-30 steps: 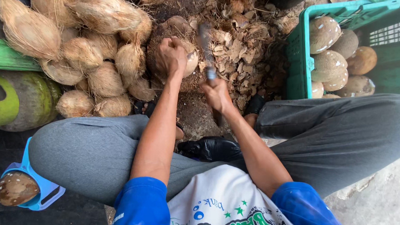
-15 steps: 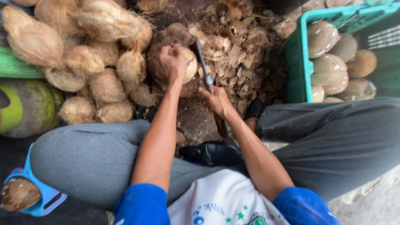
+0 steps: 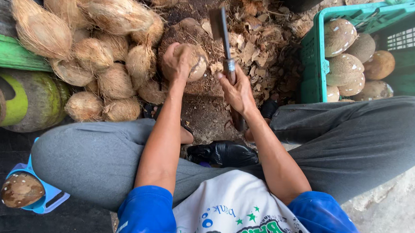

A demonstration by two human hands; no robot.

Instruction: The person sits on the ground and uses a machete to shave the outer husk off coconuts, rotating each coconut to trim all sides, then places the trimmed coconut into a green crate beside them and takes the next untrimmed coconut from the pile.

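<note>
- While the left hand (image 3: 177, 62) wraps over the top of a husked coconut (image 3: 194, 62), that coconut rests on a dark wooden stump (image 3: 186, 32) between the person's knees.
- Clamped on the handle of a cleaver (image 3: 221, 33), the right hand (image 3: 236, 90) sits just right of the coconut, with the blade raised upright beside it.
- Left of the coconut lies a heap of fibrous brown coconuts (image 3: 99, 51), touching one another.
- Beyond the coconut and to its right, husk scraps (image 3: 260, 41) cover the ground.
- Well right of the coconut stands a green plastic crate (image 3: 312, 57) holding trimmed coconuts (image 3: 340, 36).
- Far left of the coconut, a green cylinder (image 3: 27, 102) lies on its side.
- Near that cylinder, on the person's side of it, a blue holder (image 3: 47, 204) carries another brown shell (image 3: 20, 189).
</note>
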